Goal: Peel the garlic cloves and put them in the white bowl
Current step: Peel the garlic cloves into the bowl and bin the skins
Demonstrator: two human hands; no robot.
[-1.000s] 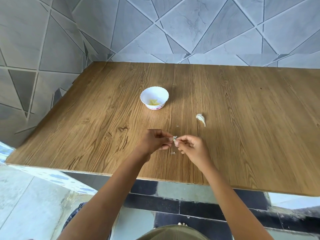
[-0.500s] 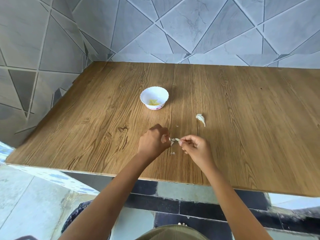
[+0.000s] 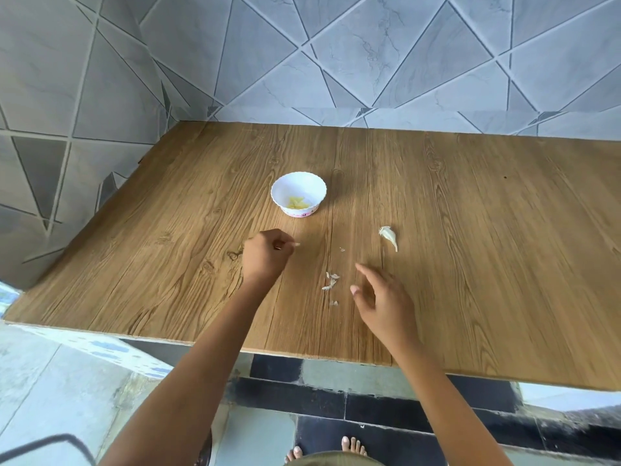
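Now L hand (image 3: 268,255) curls its fingers round a small pale bit, prob. the peeled clove (image 3: 297,244); the white bowl (image 3: 284,190) sits just ahead, slightly right, on the desk (image 3: 470,230). R hand (image 3: 383,299) hovers w/ fingers spread, empty. It's nearer the unpeeled clove (image 3: 388,236), which lies just beyond its fingertips, long axis slanting far-left to near-right.

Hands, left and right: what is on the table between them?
Small scraps of garlic skin lie on the table between the left hand, which pinches a garlic clove, and the right hand, seen in the head view.
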